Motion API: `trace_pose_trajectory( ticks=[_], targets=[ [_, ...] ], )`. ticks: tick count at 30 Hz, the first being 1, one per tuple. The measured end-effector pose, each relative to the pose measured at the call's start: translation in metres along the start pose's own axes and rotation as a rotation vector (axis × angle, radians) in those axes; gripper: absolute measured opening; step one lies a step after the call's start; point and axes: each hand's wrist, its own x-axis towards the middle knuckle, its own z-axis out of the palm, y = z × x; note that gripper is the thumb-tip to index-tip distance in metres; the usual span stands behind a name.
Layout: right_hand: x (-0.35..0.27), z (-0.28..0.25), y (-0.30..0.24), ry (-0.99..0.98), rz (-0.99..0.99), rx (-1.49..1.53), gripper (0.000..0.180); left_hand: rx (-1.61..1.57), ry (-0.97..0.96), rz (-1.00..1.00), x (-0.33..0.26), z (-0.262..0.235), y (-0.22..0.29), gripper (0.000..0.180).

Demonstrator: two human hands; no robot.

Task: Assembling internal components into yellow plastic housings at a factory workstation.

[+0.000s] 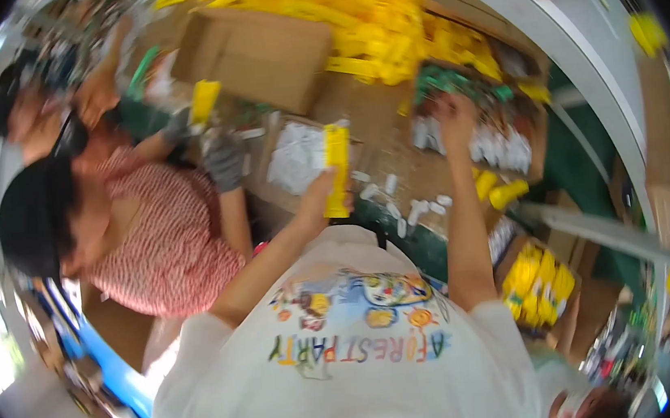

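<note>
My left hand (319,197) is closed around a long, flat yellow plastic piece (336,160), held upright in front of my shirt. My right hand (456,117) reaches into a cardboard box (539,156) of small parts. Green parts (440,80) fill the box's far side, and white or silvery parts (508,150) lie nearer. The right fingers are blurred and partly hidden among the parts, so what they hold is unclear. Between my hands, several small white pieces (417,212) lie scattered on the work surface.
A large heap of yellow pieces (368,22) covers the far side. An open cardboard box (253,54) and a tray of white pieces (297,157) stand left. There, a co-worker's gloved hand (224,162) is near another yellow piece (206,100). Yellow parts (537,284) fill a right-hand box.
</note>
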Motion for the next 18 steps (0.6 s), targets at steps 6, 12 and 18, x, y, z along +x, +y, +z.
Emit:
trace_pose_trajectory(
  ticks=[6, 12, 18],
  targets=[
    [-0.054, -0.094, -0.114, -0.119, 0.405, 0.846, 0.014, 0.8, 0.286, 0.402, -0.001, 0.03, 0.011, 0.043],
    [-0.085, -0.12, -0.192, -0.464, 0.565, 1.237, 0.012, 0.706, 0.045, 0.499, -0.047, 0.093, 0.05, 0.046],
    [-0.1, -0.105, -0.211, -0.423, 0.514, 1.158, 0.014, 0.722, 0.08, 0.505, -0.049, 0.083, 0.044, 0.038]
  ],
)
